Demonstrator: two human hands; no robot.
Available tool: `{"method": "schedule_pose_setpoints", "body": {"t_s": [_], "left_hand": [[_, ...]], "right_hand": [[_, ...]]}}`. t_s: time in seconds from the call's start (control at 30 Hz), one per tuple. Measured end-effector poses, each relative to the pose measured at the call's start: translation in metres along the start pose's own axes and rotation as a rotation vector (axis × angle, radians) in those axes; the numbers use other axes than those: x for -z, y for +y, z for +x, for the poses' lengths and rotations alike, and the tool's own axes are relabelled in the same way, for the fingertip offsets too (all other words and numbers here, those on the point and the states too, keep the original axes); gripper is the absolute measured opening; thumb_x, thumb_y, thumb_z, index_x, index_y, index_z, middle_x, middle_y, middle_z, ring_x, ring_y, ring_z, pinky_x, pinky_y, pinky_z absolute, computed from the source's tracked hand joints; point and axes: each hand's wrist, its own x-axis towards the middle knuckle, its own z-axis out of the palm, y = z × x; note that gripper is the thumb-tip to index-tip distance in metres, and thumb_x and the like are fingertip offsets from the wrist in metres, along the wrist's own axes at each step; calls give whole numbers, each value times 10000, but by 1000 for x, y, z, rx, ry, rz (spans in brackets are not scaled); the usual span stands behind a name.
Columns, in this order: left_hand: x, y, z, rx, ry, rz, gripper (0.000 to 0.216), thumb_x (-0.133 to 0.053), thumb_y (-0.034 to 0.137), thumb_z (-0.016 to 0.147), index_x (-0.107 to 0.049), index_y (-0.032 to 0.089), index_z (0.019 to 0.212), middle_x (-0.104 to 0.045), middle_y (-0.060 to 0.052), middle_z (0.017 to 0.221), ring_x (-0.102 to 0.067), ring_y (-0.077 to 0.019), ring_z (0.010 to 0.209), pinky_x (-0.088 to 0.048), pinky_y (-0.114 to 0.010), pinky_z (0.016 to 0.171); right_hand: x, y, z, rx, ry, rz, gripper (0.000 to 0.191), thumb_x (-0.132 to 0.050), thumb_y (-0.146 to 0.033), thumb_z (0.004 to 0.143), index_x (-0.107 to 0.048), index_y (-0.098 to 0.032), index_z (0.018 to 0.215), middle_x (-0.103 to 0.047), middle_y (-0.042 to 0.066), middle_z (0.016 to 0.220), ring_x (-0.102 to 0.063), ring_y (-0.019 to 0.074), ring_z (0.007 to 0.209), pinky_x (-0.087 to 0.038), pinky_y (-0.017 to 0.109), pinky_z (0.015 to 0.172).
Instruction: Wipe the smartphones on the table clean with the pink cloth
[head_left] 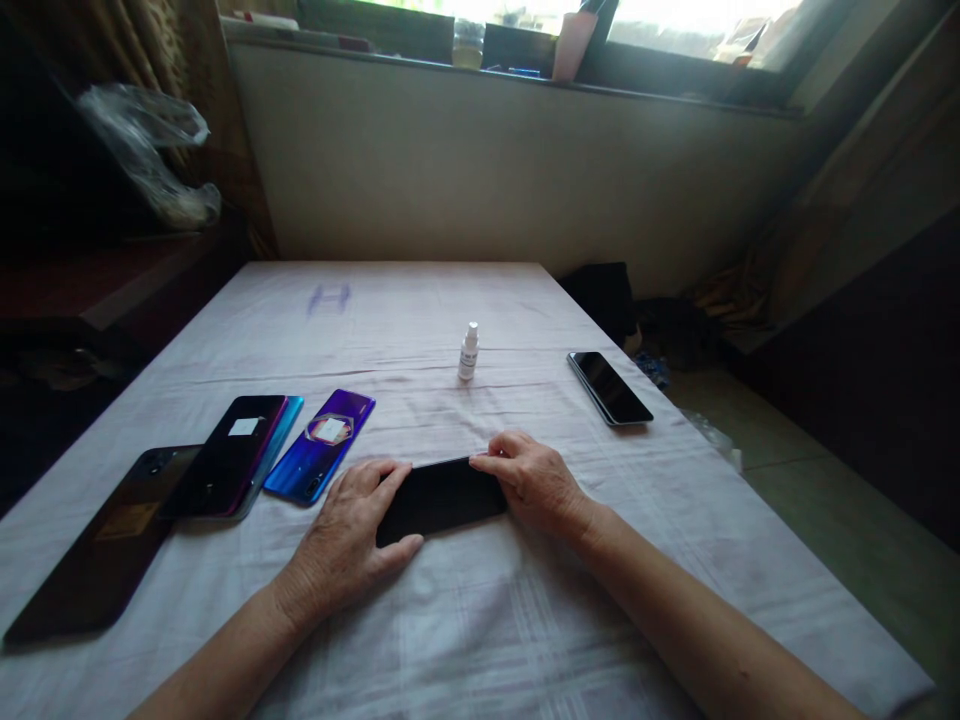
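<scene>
A black phone [442,497] lies screen-up on the white cloth in front of me. My left hand [347,540] grips its left end, fingers above and thumb below its edge. My right hand [536,482] rests on its right end, fingers curled over the top corner. Beyond them a small white spray bottle [468,352] stands upright.
The table [487,620] is covered by a creased white cloth. At the left lie a blue-purple phone [321,444], a dark phone [229,455] stacked on a teal one, and a brown-black phone [105,545]. Another black phone [609,387] lies at the right edge.
</scene>
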Motion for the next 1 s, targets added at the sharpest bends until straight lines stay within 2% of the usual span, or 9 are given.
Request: {"method": "schedule_pose_setpoints", "body": {"t_s": [0.3,0.37,0.47,0.6,0.83,0.93,1.0], "left_hand": [[1,1,0,19,-2,-1,648,-698,358,760,-500,210,1359,-588,-115,1288,-535,-323,1211,-444,-473,1036],[0,4,-2,38,15,19,663,-707,402,765,-494,211,1363,-596,-115,1275,-542,-329,1195,-444,-482,1026],[-2,15,-4,91,40,72,714,-737,474,752,-490,206,1366,-606,-121,1242,-555,-340,1158,-438,-495,1008],[0,26,-11,108,5,104,804,-790,546,686,-505,199,1353,-604,-132,1237,-550,-354,1146,-435,-490,993],[8,3,-24,-35,-123,-2,923,-829,472,628,-434,294,1443,-589,-89,1309,-543,-342,1190,-421,-462,1034],[7,-6,-26,-51,-134,-32,967,-824,519,625,-409,304,1472,-546,-105,1387,-507,-369,1251,-410,-490,1060],[8,-9,-25,-64,-145,-49,976,-816,567,624,-415,298,1473,-465,-123,1482,-447,-393,1321,-395,-514,1081]], "right_hand": [[11,-19,-32,61,54,49,315,-511,-82,893,-698,-240,1090,-633,50,914,-584,162,819,-480,255,720],[14,-22,-39,29,70,54,326,-504,-68,888,-697,-240,1088,-635,51,908,-584,163,815,-487,255,711],[14,-23,-47,-52,167,41,363,-489,-40,875,-689,-225,1113,-637,61,920,-590,170,828,-503,264,721],[9,-23,-50,-117,221,9,352,-493,-43,875,-691,-201,1119,-635,68,898,-592,183,825,-510,276,722],[2,-38,-45,-82,198,-26,272,-499,-96,927,-689,-194,1094,-645,71,898,-585,177,827,-502,270,735],[2,-45,-43,-29,156,-20,258,-507,-101,926,-681,-184,1097,-639,72,885,-579,173,798,-503,267,723],[2,-46,-42,-15,139,-27,251,-513,-108,926,-683,-187,1092,-636,67,875,-577,170,779,-504,264,713]]}}
